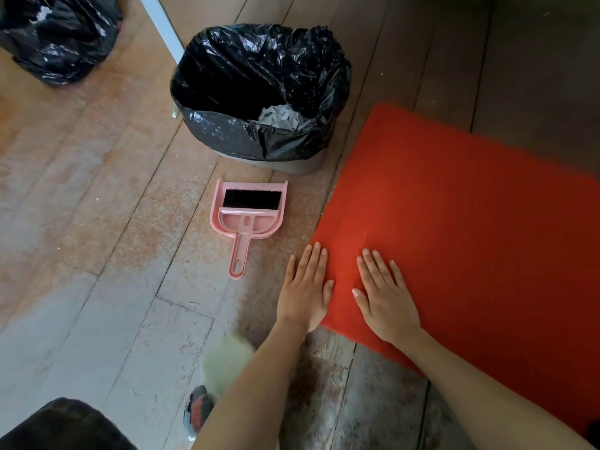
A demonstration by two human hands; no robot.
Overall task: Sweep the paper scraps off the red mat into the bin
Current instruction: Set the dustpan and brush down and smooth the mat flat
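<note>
The red mat (470,228) lies on the wooden floor at the right, with no scraps showing on it. My left hand (305,290) lies flat with straight fingers across the mat's left edge, partly on the floor. My right hand (384,293) rests flat on the mat beside it. A pink dustpan (256,220) with a black-bristled brush (251,199) nested in it sits on the floor left of the mat, apart from both hands. Behind it stands the bin (259,92), lined with a black bag, crumpled white paper (279,113) inside.
A second black bag (58,37) sits at the far left. A white post (162,24) rises behind the bin. Near the bottom edge are a pale fuzzy slipper (227,362) and a dark object (65,423). Worn floorboards stretch to the left.
</note>
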